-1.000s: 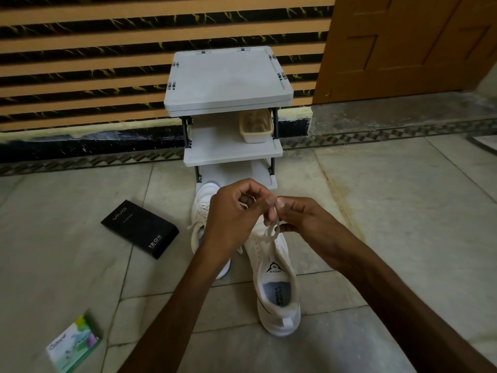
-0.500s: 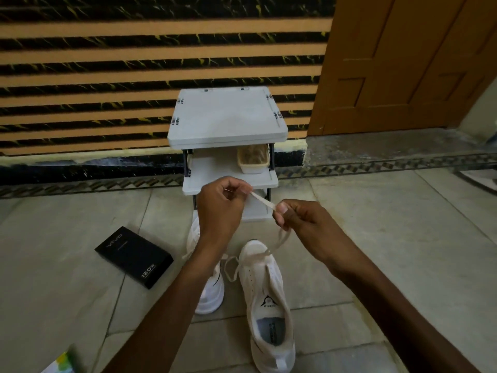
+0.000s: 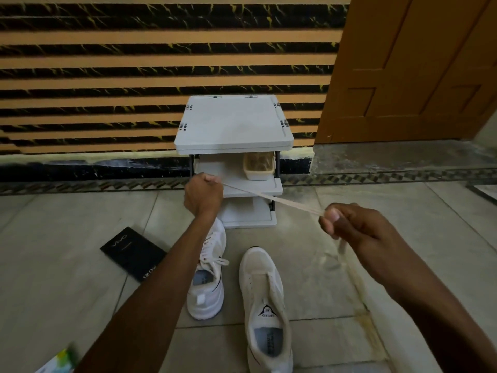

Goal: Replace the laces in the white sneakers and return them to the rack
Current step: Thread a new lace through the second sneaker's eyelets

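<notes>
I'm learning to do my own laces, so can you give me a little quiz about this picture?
1. True or false: the laced sneaker and the other sneaker sit on the rack.
2. What is stretched between the left hand and the right hand? A) a lace B) a sock C) a belt
3. Fill in: the black box lies on the floor to the ___ of both sneakers.
Key: 1 false, they stand on the floor. 2 A. 3 left.
</notes>
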{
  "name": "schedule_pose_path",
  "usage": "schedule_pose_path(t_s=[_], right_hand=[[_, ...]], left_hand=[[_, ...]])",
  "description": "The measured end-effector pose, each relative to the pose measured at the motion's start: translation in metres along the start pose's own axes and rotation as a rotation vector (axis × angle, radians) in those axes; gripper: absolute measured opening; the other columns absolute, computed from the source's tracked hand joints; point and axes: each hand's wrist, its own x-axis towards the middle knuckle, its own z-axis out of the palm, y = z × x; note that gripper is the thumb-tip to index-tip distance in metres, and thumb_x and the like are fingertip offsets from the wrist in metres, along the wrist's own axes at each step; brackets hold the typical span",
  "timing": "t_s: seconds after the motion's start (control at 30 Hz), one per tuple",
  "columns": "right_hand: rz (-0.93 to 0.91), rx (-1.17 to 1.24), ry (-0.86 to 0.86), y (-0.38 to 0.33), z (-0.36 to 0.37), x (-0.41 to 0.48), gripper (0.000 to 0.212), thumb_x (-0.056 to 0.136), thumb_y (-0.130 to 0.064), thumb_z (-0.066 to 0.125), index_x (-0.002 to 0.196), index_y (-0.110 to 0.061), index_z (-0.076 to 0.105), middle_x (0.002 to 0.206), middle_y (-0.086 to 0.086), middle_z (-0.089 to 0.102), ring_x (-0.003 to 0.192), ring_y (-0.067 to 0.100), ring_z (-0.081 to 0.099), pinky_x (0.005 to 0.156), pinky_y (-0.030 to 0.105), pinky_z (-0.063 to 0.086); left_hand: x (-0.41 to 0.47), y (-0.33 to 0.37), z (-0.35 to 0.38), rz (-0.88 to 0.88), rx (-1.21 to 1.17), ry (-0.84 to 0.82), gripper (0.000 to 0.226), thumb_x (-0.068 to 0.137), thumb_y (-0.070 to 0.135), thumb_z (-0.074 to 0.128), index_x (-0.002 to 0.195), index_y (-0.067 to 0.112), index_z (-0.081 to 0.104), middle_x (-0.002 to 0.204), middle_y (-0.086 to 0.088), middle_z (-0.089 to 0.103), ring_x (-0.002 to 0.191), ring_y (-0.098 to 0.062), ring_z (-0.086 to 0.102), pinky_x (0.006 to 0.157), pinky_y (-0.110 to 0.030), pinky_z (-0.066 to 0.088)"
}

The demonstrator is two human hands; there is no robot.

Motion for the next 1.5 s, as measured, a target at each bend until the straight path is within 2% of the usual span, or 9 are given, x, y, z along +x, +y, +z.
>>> schedule_pose_path(t_s=[0.1, 0.23, 0.37, 0.6, 0.8, 0.9, 1.03, 1.2, 1.5], right_hand=[[0.000, -0.003, 0.002, 0.011, 0.011, 0.004, 0.041, 0.100, -0.041, 0.036, 0.065, -0.027, 0.050, 0.061, -0.007, 0.050, 0.059, 0.011, 0.046, 0.058, 0.021, 0.033], [0.031, -0.062, 0.022, 0.038, 0.024, 0.015, 0.040, 0.102, -0.027, 0.041, 0.064, -0.024, 0.050, 0.057, -0.006, 0.047, 0.056, 0.013, 0.046, 0.059, 0.014, 0.031], [0.027, -0.159, 0.012, 0.052, 0.032, 0.018, 0.042, 0.102, -0.022, 0.045, 0.060, -0.026, 0.049, 0.053, -0.005, 0.049, 0.050, 0.011, 0.047, 0.059, 0.011, 0.030], [0.053, -0.208, -0.014, 0.053, 0.043, 0.015, 0.043, 0.101, -0.026, 0.045, 0.058, -0.034, 0.049, 0.053, -0.007, 0.051, 0.053, 0.006, 0.047, 0.056, 0.012, 0.032], [0.113, -0.266, -0.036, 0.048, 0.046, 0.016, 0.044, 0.102, -0.026, 0.043, 0.060, -0.034, 0.051, 0.051, -0.014, 0.048, 0.059, 0.009, 0.045, 0.059, 0.028, 0.034], [0.159, -0.292, -0.043, 0.048, 0.048, 0.017, 0.042, 0.102, -0.029, 0.042, 0.062, -0.033, 0.052, 0.045, -0.015, 0.046, 0.065, 0.014, 0.040, 0.063, 0.026, 0.030], [0.166, -0.338, -0.027, 0.043, 0.048, 0.017, 0.040, 0.101, -0.025, 0.042, 0.062, -0.032, 0.051, 0.048, -0.009, 0.047, 0.066, 0.019, 0.043, 0.062, 0.029, 0.035], [0.128, -0.351, -0.039, 0.033, 0.042, 0.014, 0.040, 0.101, -0.023, 0.040, 0.065, -0.029, 0.053, 0.047, -0.010, 0.044, 0.062, 0.018, 0.044, 0.065, 0.027, 0.031], [-0.001, -0.364, 0.042, 0.009, 0.031, 0.010, 0.040, 0.102, -0.021, 0.042, 0.065, -0.022, 0.057, 0.040, -0.009, 0.042, 0.059, 0.015, 0.051, 0.079, 0.008, 0.028]], left_hand=[[-0.007, -0.003, 0.000, 0.078, -0.095, -0.133, 0.010, 0.086, 0.016, 0.067, 0.079, 0.022, 0.070, 0.091, 0.000, 0.071, 0.087, -0.018, 0.065, 0.071, -0.023, 0.041], [-0.053, 0.019, -0.024, 0.416, -0.170, -0.469, 0.026, 0.083, 0.008, 0.071, 0.070, 0.029, 0.064, 0.086, 0.007, 0.067, 0.085, -0.012, 0.063, 0.077, -0.025, 0.048], [-0.108, 0.030, -0.049, 0.709, -0.206, -0.600, 0.020, 0.081, 0.010, 0.074, 0.073, 0.025, 0.064, 0.096, 0.014, 0.068, 0.097, -0.001, 0.057, 0.084, -0.019, 0.040], [-0.129, 0.030, -0.047, 0.598, -0.268, -0.814, 0.018, 0.087, 0.013, 0.069, 0.073, 0.023, 0.064, 0.084, 0.015, 0.073, 0.092, -0.001, 0.066, 0.089, -0.027, 0.049], [-0.130, 0.027, -0.035, 0.680, -0.195, -0.669, 0.017, 0.083, 0.006, 0.067, 0.068, 0.012, 0.062, 0.069, 0.006, 0.066, 0.068, -0.007, 0.059, 0.061, -0.020, 0.046], [-0.125, 0.019, -0.023, 0.719, -0.113, -0.593, 0.019, 0.079, 0.003, 0.067, 0.065, 0.013, 0.059, 0.068, 0.004, 0.064, 0.064, -0.007, 0.057, 0.056, -0.023, 0.045], [-0.103, 0.006, -0.003, 0.655, 0.086, -0.508, 0.030, 0.076, -0.001, 0.069, 0.065, 0.023, 0.055, 0.066, 0.009, 0.057, 0.057, 0.001, 0.048, 0.054, -0.007, 0.034], [-0.070, -0.015, 0.019, 0.473, 0.311, -0.457, 0.005, 0.083, 0.007, 0.066, 0.080, 0.010, 0.069, 0.082, -0.005, 0.068, 0.077, -0.018, 0.066, 0.064, -0.022, 0.045], [-0.047, -0.053, 0.035, 0.381, 0.655, -0.464, 0.014, 0.093, 0.011, 0.058, 0.102, 0.003, 0.062, 0.109, -0.013, 0.066, 0.100, -0.026, 0.065, 0.085, -0.031, 0.049]])
